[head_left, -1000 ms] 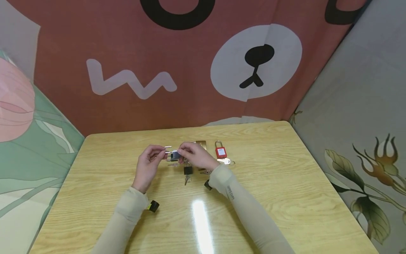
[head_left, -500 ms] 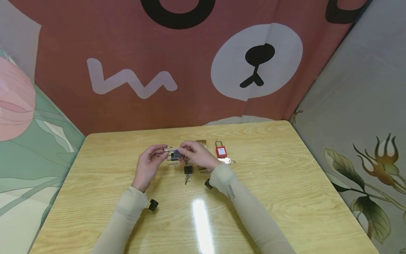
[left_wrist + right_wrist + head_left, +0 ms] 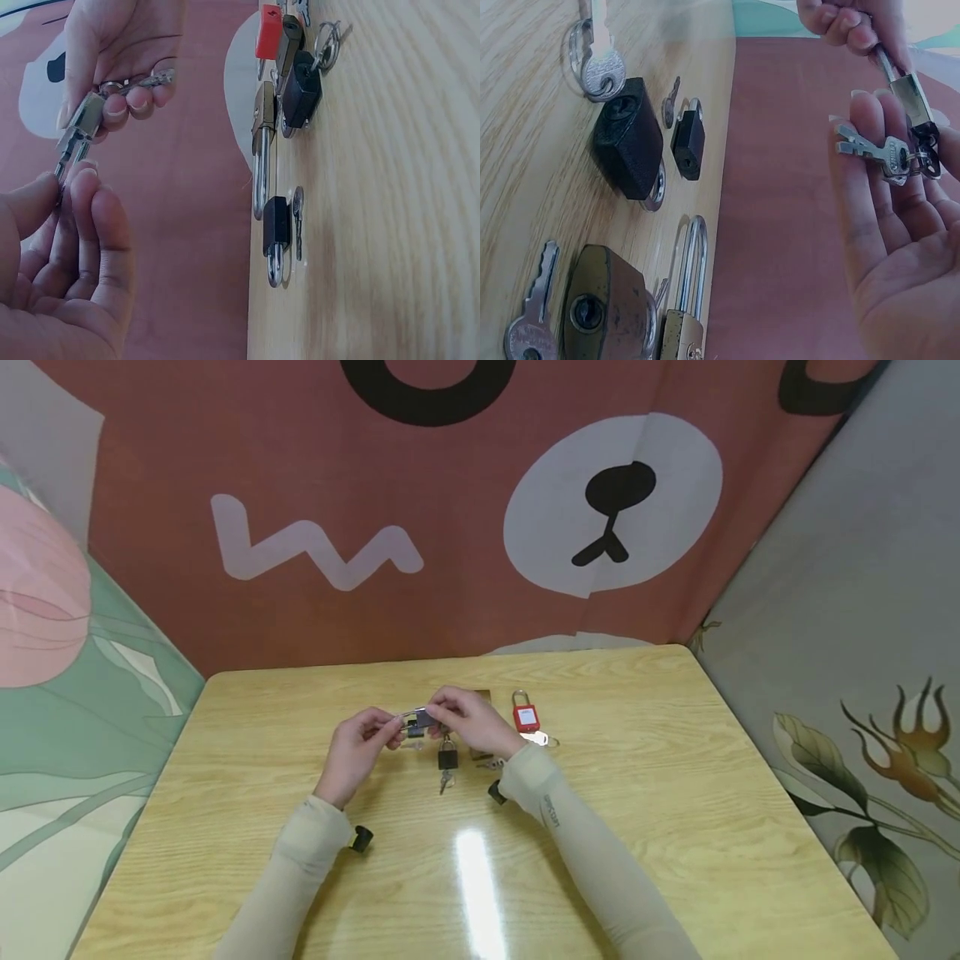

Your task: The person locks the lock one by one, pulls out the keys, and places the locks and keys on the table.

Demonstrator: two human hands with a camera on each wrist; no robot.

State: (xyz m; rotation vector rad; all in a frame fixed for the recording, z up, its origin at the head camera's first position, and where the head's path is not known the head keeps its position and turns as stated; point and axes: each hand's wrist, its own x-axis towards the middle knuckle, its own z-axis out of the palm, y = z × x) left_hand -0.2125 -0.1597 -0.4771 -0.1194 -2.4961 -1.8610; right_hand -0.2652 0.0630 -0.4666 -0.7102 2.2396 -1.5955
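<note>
A small silver padlock (image 3: 425, 718) is held up over the table between both hands. My left hand (image 3: 357, 750) pinches its shackle with thumb and fingertips; the left wrist view shows the grip on the thin metal (image 3: 60, 169). My right hand (image 3: 474, 722) grips the lock body (image 3: 912, 99) between thumb and fingers. From that end, several keys (image 3: 889, 156) on a ring lie against the right fingers. Below the hands, a small black padlock (image 3: 276, 225) lies on the table with a key beside it.
A larger black padlock (image 3: 447, 760) with keys lies just in front of the hands. Brass padlocks (image 3: 604, 304) lie partly behind the right hand. Farther right is a red padlock (image 3: 527, 718) with a bright key tag. The table (image 3: 637, 827) meets a printed cloth backdrop.
My left hand has shifted slightly right, closer to the right hand. Less of the shackle shows between the left fingers and the lock body. The padlocks on the table stay put.
</note>
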